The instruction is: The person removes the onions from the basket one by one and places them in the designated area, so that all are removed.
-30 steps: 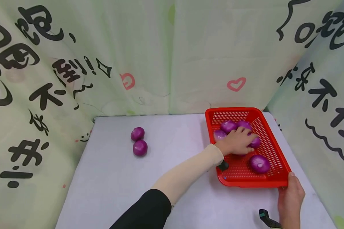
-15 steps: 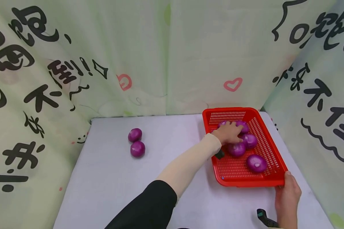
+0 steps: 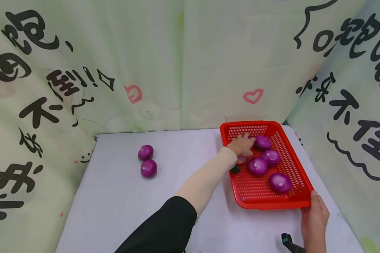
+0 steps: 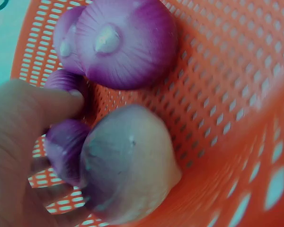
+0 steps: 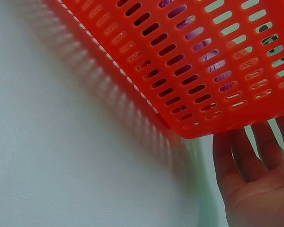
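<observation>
Purple onion (image 4: 65, 152) lies between my left grip's (image 3: 241, 146) spread thumb and fingers, unclamped as far as I see, inside the red basket (image 3: 272, 205); my right grip (image 3: 315, 216) pinches the basket's near-right corner. Should be firm, slick, papery: I'd cup its widest part. Two onions (image 3: 149, 168) sit apart on the table (image 3: 114, 211).

Two round, purple-skinned onions (image 3: 149, 168) are on the left of the head view. One red, perforated plastic basket (image 3: 275, 205), right of centre, has four more purple onions (image 3: 280, 182) in plain sight and at least one partly hidden; the left wrist view shows five. Two bare hands, left hand (image 3: 242, 146) and right hand (image 3: 315, 218); one white, flat surface (image 3: 114, 203).
</observation>
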Motion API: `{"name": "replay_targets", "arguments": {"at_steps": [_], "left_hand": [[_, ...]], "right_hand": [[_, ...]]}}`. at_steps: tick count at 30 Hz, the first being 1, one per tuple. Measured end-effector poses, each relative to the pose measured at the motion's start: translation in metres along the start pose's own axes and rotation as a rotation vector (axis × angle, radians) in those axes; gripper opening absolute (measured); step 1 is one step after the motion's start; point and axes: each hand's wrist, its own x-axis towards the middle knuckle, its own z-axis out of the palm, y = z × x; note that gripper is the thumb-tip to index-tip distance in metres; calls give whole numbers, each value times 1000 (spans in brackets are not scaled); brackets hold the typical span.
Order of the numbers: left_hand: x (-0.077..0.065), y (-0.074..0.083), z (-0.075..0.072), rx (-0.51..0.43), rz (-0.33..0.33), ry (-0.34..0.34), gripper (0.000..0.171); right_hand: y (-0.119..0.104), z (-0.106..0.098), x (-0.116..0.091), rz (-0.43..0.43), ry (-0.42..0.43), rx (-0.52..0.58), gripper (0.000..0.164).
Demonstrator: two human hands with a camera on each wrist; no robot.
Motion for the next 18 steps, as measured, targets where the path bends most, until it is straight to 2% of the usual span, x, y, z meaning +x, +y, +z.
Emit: {"name": "replay_targets", "arguments": {"at_steps": [5, 13, 18], "left_hand": [[2, -9, 6, -91, -8, 7, 71], [6, -12, 10, -195, -47, 27, 66], [7, -12, 10, -197, -8, 56, 59]], "right_hand": [[1, 0, 0, -2, -4, 17, 56], [3, 0, -1, -7, -7, 4, 57], [3, -1, -2, -4, 1, -16, 57]]}}
